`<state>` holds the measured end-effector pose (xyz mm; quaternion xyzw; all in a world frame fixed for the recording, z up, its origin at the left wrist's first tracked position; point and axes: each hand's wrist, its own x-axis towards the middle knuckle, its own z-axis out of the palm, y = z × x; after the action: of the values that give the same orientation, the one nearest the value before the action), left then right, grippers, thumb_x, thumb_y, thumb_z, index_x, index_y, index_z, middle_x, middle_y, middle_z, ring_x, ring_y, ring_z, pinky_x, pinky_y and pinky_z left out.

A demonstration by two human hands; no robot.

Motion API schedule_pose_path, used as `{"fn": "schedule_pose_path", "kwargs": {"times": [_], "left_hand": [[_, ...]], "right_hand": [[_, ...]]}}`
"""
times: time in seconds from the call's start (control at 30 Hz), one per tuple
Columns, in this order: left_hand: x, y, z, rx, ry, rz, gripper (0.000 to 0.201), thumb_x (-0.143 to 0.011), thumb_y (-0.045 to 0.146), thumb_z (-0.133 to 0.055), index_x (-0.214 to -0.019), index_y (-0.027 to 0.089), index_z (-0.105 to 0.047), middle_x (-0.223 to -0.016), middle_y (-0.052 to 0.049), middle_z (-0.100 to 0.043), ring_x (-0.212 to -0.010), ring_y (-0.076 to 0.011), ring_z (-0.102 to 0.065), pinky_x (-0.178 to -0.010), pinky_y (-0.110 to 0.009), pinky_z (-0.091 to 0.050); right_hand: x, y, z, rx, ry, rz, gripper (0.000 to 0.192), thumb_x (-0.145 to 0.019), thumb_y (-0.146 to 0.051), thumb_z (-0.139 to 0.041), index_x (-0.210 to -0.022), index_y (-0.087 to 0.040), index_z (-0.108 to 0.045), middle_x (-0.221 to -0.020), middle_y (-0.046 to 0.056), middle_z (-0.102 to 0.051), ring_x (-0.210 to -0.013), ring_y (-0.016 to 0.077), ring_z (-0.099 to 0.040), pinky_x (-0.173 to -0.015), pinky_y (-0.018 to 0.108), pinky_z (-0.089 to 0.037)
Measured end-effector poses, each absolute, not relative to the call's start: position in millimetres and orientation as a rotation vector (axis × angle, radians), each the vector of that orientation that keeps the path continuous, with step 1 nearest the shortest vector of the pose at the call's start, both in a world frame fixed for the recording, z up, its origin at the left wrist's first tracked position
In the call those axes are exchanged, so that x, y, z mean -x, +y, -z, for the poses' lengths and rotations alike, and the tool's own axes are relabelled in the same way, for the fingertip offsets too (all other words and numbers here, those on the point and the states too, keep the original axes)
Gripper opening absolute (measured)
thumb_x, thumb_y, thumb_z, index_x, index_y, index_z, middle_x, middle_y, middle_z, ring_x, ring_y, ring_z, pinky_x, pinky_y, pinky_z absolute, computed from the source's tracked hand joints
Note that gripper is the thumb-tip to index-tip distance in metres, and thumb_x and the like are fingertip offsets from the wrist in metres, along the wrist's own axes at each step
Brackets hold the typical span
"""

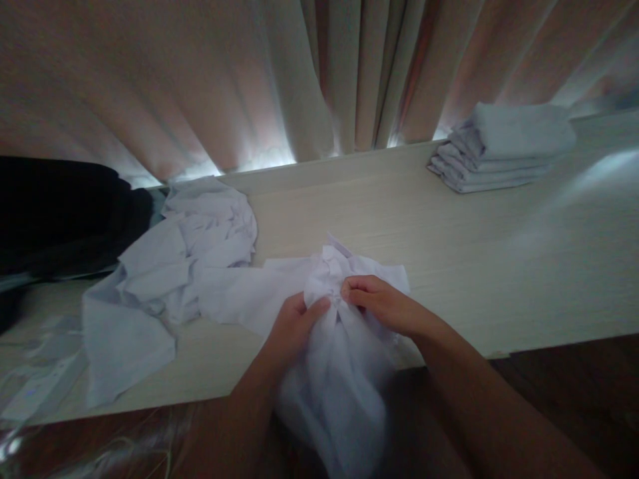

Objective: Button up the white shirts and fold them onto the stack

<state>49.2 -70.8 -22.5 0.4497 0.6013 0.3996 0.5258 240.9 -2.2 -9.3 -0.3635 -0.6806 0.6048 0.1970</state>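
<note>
A white cloth garment (344, 372) is bunched up between my two hands, and its lower part hangs over the table's front edge. My left hand (294, 319) grips it from the left, thumb pressed on the gathered fabric. On the other side, my right hand (377, 303) pinches the same gather with curled fingers. Part of the white fabric lies flat on the table behind and beside the hands. Which part of the garment is gathered, I cannot tell.
Crumpled white cloths (200, 246) lie in a heap at left, near a black item (60, 219). A folded white stack (519, 146) stands at back right. A white power strip (44, 386) sits front left on the pale table (449, 259). Curtains (224, 80) hang behind.
</note>
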Motion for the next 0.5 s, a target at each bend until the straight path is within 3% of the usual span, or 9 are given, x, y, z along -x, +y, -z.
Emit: {"fn": "schedule_pose_path", "kwargs": {"times": [0.27,0.4,0.5], "left_hand": [[-52,-72,26,-1.072,1.529,-1.024,0.036,-0.08,0.049,-0.068,-0.085,0.014,-0.074,-0.086,-0.006,-0.075,-0.083,-0.0226,-0.066,-0.074,-0.03,-0.05],[-51,-72,19,-0.972,1.531,-1.032,0.036,-0.08,0.048,-0.068,-0.088,0.013,-0.072,-0.083,-0.006,-0.075,-0.079,-0.0223,-0.067,-0.069,-0.029,-0.05],[-52,-70,13,-0.896,1.597,-1.091,0.04,-0.08,0.05,-0.067,-0.093,0.012,-0.073,-0.081,-0.007,-0.074,-0.074,-0.0221,-0.067,-0.064,-0.028,-0.05]], "right_hand": [[-237,-3,9,1.031,-1.882,-1.65,0.022,-0.087,-0.027,-0.049,-0.066,-0.019,-0.048,-0.068,-0.003,-0.044,-0.064,0.0121,-0.04,-0.058,0.027,-0.03],[-244,-2,7,1.036,-2.062,-1.552,0.027,-0.089,-0.041,-0.059,-0.075,-0.018,-0.055,-0.073,-0.002,-0.051,-0.067,0.0127,-0.046,-0.06,0.026,-0.033],[-249,-4,10,1.078,-2.404,-1.483,0.039,-0.08,-0.052,-0.071,-0.07,-0.019,-0.055,-0.067,-0.003,-0.052,-0.062,0.0127,-0.045,-0.057,0.027,-0.03]]}}
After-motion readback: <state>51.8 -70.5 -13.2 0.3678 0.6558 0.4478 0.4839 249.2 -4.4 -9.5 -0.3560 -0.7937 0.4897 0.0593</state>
